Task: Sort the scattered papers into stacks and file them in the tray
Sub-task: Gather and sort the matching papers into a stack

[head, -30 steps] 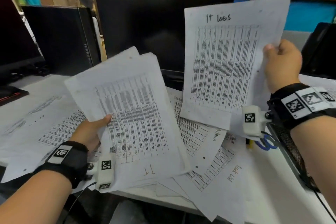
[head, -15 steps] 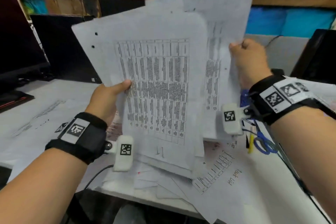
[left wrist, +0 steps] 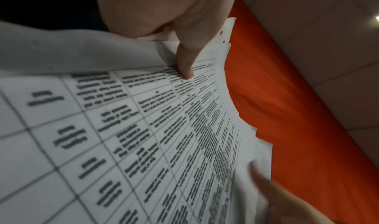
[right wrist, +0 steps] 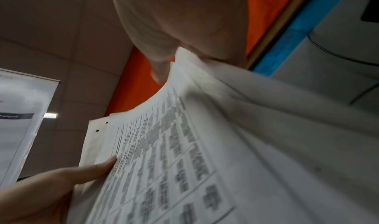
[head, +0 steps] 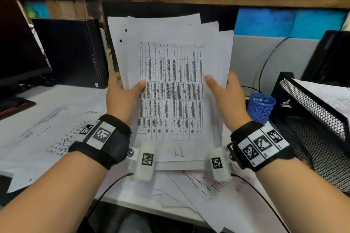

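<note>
A stack of printed table sheets [head: 170, 73], marked "IT" at the bottom, stands upright in front of me over the desk. My left hand [head: 123, 92] grips its left edge, thumb on the front sheet. My right hand [head: 225, 92] grips the right edge the same way. The sheets are fanned unevenly at the top. In the left wrist view the thumb [left wrist: 185, 65] presses on the printed stack [left wrist: 143, 130]. The right wrist view shows the stack [right wrist: 205, 146] between palm and thumb. The black mesh tray [head: 310, 111] stands at the right with paper in it.
Loose papers [head: 47, 130] cover the white desk on the left and under the stack [head: 204, 191]. A blue mesh cup [head: 260, 108] stands beside the tray. A dark monitor [head: 19, 58] and a black computer case [head: 72, 53] stand at the back left.
The sheet held by my right hand has been laid behind the left hand's bundle. Both hands now hold one stack, brought lower and upright.
</note>
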